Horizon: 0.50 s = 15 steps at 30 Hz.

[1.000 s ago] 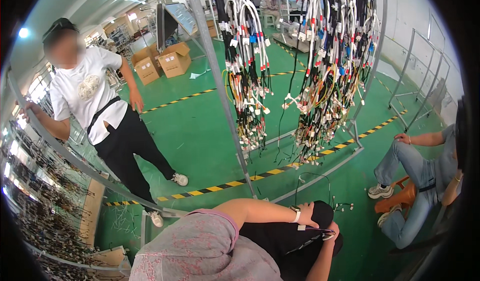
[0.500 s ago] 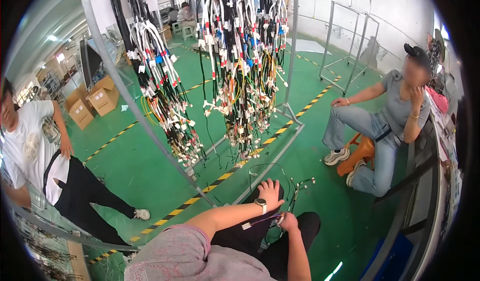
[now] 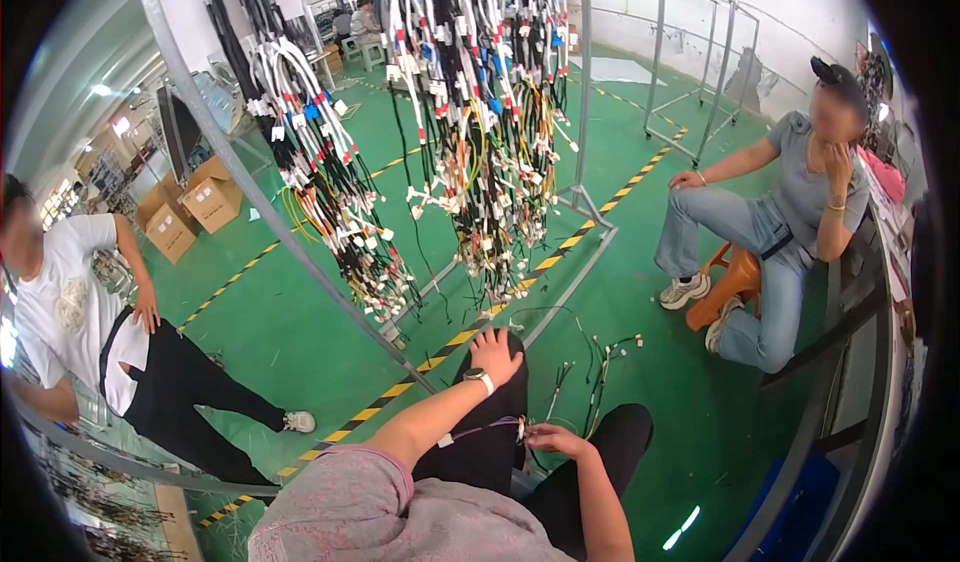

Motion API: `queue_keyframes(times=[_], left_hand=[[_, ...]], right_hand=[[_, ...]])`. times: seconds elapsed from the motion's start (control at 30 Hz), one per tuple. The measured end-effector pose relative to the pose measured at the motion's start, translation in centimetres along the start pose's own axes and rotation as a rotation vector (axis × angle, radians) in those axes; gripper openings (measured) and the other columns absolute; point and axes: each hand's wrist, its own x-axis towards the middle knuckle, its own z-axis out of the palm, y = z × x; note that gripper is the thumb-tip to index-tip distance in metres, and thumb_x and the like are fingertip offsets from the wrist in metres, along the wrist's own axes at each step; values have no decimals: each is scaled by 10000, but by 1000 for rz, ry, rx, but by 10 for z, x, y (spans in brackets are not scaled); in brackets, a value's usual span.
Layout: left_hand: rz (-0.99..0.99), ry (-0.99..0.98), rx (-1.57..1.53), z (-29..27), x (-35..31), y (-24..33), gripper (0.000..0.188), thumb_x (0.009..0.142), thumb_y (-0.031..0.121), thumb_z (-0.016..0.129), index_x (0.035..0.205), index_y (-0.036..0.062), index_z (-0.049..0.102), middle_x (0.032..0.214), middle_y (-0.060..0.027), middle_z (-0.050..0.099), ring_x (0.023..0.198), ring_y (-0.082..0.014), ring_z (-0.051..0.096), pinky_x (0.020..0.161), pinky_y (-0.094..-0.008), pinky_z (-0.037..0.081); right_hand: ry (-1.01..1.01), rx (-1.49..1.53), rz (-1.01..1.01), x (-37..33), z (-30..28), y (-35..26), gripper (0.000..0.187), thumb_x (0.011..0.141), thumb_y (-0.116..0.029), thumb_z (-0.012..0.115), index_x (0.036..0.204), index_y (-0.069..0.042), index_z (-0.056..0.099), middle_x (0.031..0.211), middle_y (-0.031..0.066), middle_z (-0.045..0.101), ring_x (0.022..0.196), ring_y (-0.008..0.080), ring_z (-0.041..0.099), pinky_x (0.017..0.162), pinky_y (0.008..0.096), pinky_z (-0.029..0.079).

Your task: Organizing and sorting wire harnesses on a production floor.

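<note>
My left hand [image 3: 493, 355], with a watch on its wrist, lies spread on my left knee and holds nothing. Close to my lap, my right hand [image 3: 560, 441] has its fingers stretched toward a wire harness, slightly apart; whether the fingertips touch it is hard to see. The harness's thin purple and dark wires [image 3: 487, 426] cross my left thigh to a white connector [image 3: 446, 440]. More black wires with small white plugs [image 3: 603, 357] trail on the green floor beyond my right knee.
A grey metal rack [image 3: 270, 207] hung with thick bundles of wire harnesses [image 3: 470, 132] stands ahead. One person [image 3: 75, 312] is at the left; another [image 3: 790, 212] sits on an orange stool [image 3: 735, 287] at the right. Cardboard boxes [image 3: 210, 197] and an unloaded rack frame [image 3: 660, 62] stand farther off.
My left hand has slid forward and left onto the knee. My right hand has moved slightly left and its fingers have loosened. The view has shifted a little.
</note>
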Motion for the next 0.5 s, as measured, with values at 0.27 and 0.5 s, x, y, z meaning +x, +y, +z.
queue_keyframes(times=[0.27, 0.5], left_hand=[[511, 41, 240, -4, -23, -23, 365, 792, 308, 583, 1012, 19, 617, 1133, -176, 536, 1171, -359, 409, 970, -519, 327], [885, -765, 193, 68, -137, 35, 306, 835, 318, 521, 983, 106, 684, 1040, -139, 641, 1019, -346, 569, 908, -558, 403]], right_hand=[[339, -941, 238, 49, -3, 68, 1043, 640, -486, 771, 1417, 2, 274, 1270, 264, 524, 1178, 375, 517, 982, 405, 422], [673, -699, 48, 40, -26, 74, 605, 704, -403, 707, 1145, -1, 611, 1156, 233, 603, 1070, 370, 584, 931, 412, 460]])
